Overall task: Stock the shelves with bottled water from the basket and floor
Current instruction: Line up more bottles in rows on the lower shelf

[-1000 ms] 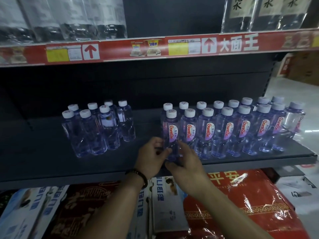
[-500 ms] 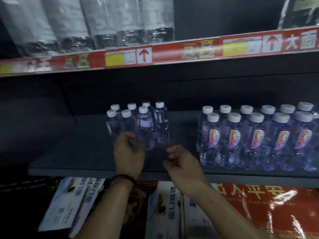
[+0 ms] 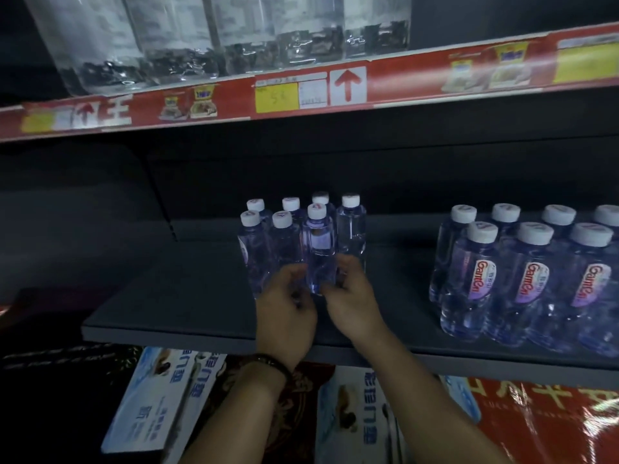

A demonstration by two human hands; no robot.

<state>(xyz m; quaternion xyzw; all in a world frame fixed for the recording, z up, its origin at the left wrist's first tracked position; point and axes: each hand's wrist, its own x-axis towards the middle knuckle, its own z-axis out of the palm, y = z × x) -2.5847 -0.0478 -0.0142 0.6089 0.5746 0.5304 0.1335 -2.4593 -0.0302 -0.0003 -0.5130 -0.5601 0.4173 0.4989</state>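
Head view: left hand (image 3: 284, 304) and right hand (image 3: 351, 296) curl fingers round one bottle (image 3: 320, 249) in the middle. Full rows (image 3: 522, 279) stand at 3 o'clock. The shelf (image 3: 150, 296) at 9 o'clock needs more.

Left hand (image 3: 284, 313), right hand (image 3: 351, 301) around bottle (image 3: 318, 244)

Left hand (image 3: 284, 308) and right hand (image 3: 353, 296) hide the front bottle (image 3: 318, 242) low down; labelled bottles (image 3: 475, 279) run off right edge; price tag (image 3: 276, 97) blurred.
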